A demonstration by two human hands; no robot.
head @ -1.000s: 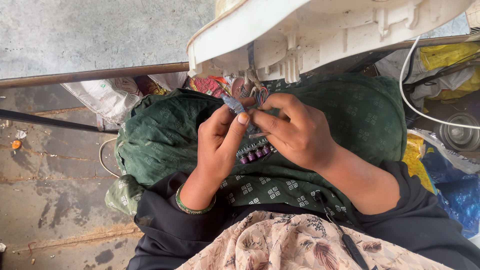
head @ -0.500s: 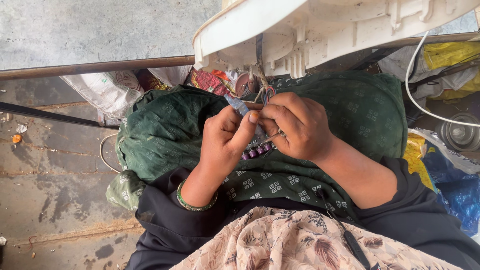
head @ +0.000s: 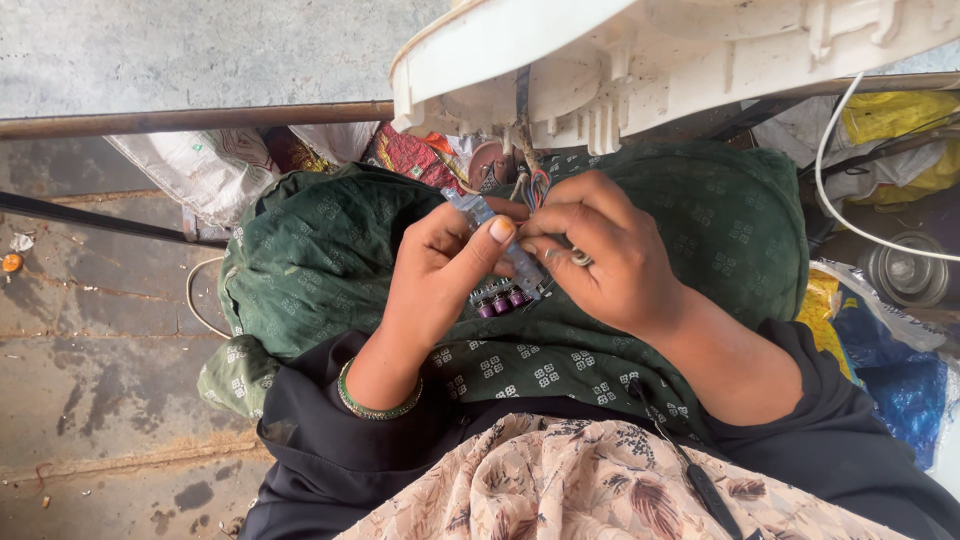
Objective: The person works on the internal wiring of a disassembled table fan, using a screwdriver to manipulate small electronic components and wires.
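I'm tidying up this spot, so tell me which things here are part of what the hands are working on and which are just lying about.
In use:
left hand and right hand, both gripping the small connector block
bundle of coloured wires running up from it
white plastic housing the wires come from

Lying about:
white sack
metal rod
white cable
yellow bag
blue bag

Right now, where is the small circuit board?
In the head view it sits at centre, the circuit board pinched between left hand and right hand, above the green cloth.
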